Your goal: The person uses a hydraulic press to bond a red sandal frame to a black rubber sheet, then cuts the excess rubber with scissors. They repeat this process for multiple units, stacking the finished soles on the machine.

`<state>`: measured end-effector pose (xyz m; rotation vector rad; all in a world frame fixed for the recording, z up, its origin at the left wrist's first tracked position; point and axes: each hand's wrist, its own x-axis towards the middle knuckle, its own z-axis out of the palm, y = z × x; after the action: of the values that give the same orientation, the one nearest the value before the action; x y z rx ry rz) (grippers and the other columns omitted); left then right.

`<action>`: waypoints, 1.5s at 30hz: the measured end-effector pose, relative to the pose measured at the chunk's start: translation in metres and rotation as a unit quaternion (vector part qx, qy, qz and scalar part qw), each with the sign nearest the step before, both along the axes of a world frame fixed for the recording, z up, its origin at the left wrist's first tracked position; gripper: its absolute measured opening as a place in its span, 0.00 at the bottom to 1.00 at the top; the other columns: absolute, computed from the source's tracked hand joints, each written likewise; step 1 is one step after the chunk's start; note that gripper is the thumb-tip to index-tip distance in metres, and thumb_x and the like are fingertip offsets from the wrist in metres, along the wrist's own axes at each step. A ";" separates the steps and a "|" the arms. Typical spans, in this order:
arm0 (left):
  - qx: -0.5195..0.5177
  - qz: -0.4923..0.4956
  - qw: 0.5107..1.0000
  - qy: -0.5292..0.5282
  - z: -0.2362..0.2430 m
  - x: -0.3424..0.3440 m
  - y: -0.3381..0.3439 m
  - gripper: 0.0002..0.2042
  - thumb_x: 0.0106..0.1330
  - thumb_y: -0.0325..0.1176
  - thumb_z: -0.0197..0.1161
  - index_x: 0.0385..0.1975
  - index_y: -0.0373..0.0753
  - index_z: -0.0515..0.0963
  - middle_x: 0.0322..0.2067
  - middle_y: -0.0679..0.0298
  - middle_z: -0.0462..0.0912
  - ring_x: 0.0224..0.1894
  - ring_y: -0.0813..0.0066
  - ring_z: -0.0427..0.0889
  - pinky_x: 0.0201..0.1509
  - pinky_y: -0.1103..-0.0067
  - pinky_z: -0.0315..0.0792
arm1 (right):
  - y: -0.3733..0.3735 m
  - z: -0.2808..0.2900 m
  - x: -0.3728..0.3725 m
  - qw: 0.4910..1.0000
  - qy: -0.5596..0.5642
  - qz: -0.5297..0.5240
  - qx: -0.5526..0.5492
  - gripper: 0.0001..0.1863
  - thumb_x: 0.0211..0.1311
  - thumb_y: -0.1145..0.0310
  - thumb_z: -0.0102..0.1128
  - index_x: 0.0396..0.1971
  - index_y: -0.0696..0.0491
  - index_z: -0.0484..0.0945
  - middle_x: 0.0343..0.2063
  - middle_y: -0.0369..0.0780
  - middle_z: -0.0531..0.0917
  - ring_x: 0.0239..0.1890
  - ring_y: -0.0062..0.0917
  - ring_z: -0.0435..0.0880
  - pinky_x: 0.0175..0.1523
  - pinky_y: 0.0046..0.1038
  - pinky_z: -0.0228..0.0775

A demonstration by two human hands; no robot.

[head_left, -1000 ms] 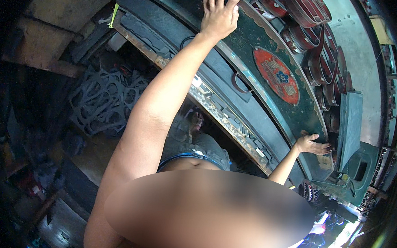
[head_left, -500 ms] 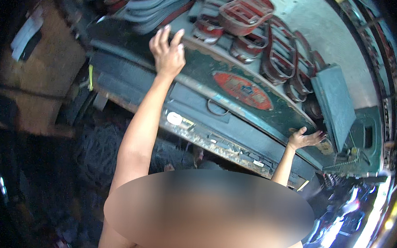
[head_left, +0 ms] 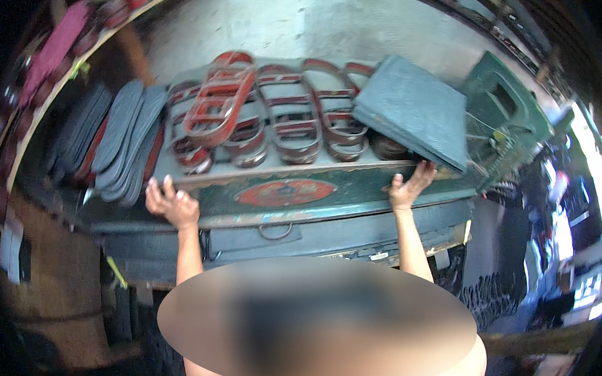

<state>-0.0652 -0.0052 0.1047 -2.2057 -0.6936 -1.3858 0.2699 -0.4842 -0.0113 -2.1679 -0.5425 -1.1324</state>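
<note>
My left hand (head_left: 174,205) rests on the front edge of the green machine table (head_left: 361,186), fingers apart and slightly bent, just below stacked grey soles (head_left: 118,137). My right hand (head_left: 410,190) lies open against the same edge farther right, fingertips beside a thick grey slab (head_left: 410,112). Between my hands a red oval plate (head_left: 287,191) marks the machine's front. On the top stand several red sole-shaped metal cutting dies (head_left: 288,109), some piled on others, with the slab resting at their right end.
A narrow shelf (head_left: 98,38) with red and pink items runs along the upper left. A green side part (head_left: 516,104) with an opening rises at the right. Dark boards (head_left: 257,240) sit under the machine's front edge, and a brown wooden surface (head_left: 71,292) is at lower left.
The view has swung round, bringing the machine's top, dies and sole stacks fully in. Both hands now appear more level with each other, still at the machine's edge.
</note>
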 end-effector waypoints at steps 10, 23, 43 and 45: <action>0.036 -0.013 0.999 -0.028 0.002 -0.003 -0.008 0.24 0.81 0.45 0.32 0.66 0.42 0.69 0.69 0.50 0.64 0.70 0.48 0.61 0.72 0.54 0.56 | -0.002 0.010 -0.009 0.999 -0.029 -0.022 -0.004 0.47 0.67 0.35 0.47 0.76 0.51 0.53 0.76 0.52 0.52 0.78 0.50 0.46 0.78 0.58 0.35; 0.065 -0.030 0.994 -0.082 -0.002 -0.001 -0.020 0.24 0.82 0.44 0.36 0.61 0.33 0.71 0.65 0.44 0.67 0.66 0.46 0.65 0.66 0.55 0.59 | -0.004 0.016 -0.008 0.994 -0.100 -0.036 0.026 0.44 0.66 0.35 0.45 0.73 0.51 0.60 0.72 0.50 0.59 0.76 0.50 0.52 0.78 0.57 0.36; -0.456 -0.096 0.884 -0.033 -0.083 -0.154 -0.223 0.24 0.68 0.24 0.48 0.65 0.29 0.63 0.58 0.47 0.71 0.60 0.54 0.72 0.69 0.62 0.62 | -0.043 0.025 -0.283 0.879 0.350 0.320 -0.041 0.28 0.63 0.63 0.66 0.63 0.50 0.74 0.68 0.52 0.67 0.67 0.51 0.68 0.70 0.48 0.61; -0.431 -0.121 0.894 0.019 -0.112 -0.181 -0.261 0.24 0.64 0.25 0.51 0.61 0.29 0.68 0.59 0.44 0.71 0.67 0.46 0.67 0.73 0.57 0.56 | -0.045 0.010 -0.306 0.827 0.386 0.308 -0.269 0.32 0.58 0.54 0.71 0.61 0.49 0.74 0.61 0.47 0.74 0.65 0.42 0.71 0.72 0.47 0.56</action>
<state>-0.2458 -0.2659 -0.0075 -3.0756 -1.2302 -1.2735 -0.0364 -0.5295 -0.0015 -2.3602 -1.1381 0.3098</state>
